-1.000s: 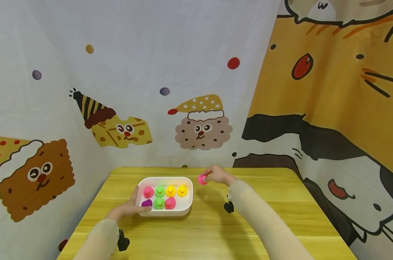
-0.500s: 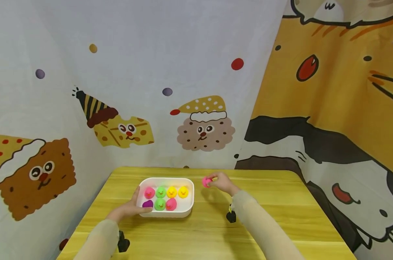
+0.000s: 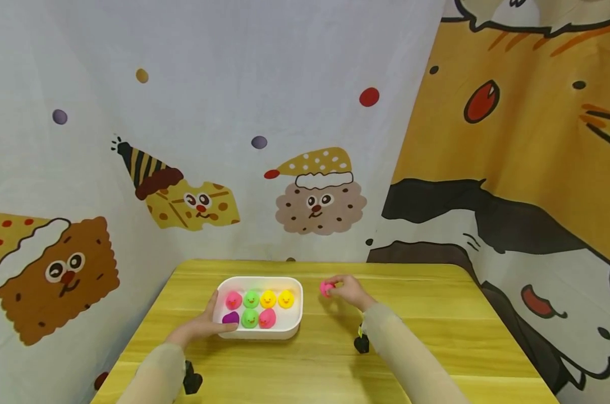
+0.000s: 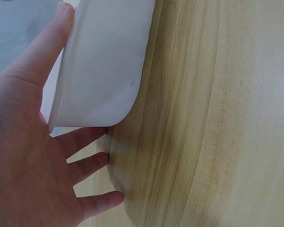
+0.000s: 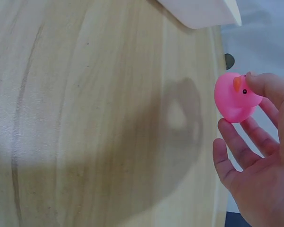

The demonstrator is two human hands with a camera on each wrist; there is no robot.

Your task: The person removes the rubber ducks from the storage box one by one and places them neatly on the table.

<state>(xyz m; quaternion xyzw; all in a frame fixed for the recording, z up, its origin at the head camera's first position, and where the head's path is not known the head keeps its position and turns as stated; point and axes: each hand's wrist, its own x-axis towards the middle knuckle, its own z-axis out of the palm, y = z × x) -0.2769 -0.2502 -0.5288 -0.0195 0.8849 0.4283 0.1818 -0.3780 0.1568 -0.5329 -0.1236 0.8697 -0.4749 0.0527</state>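
Observation:
In the head view a white plastic tub [image 3: 264, 333] stands left of centre on the table. It holds several rubber ducks: pink [image 3: 233, 300], green [image 3: 251, 298], yellow [image 3: 285, 298] and a purple one [image 3: 230, 318] partly hidden by a thumb. My left hand [image 3: 203, 322] grips the tub's left end. Its thumb [image 4: 47, 45] lies along the rim, and the other fingers [image 4: 87, 168] spread beside the end wall. Right of the tub, my right hand [image 3: 351, 292] pinches a pink rubber duck [image 5: 236, 97] between thumb and fingers, above the table, its orange beak showing.
The wooden table [image 3: 305, 370] reaches back to a cloth backdrop [image 3: 305, 67] with cartoon prints. A black wrist device [image 3: 362, 343] hangs under the right forearm and another black device [image 3: 192, 379] under the left.
My right hand has moved a little right and toward me with the pink duck still pinched. My left hand keeps its hold on the tub, and the head view has shifted slightly.

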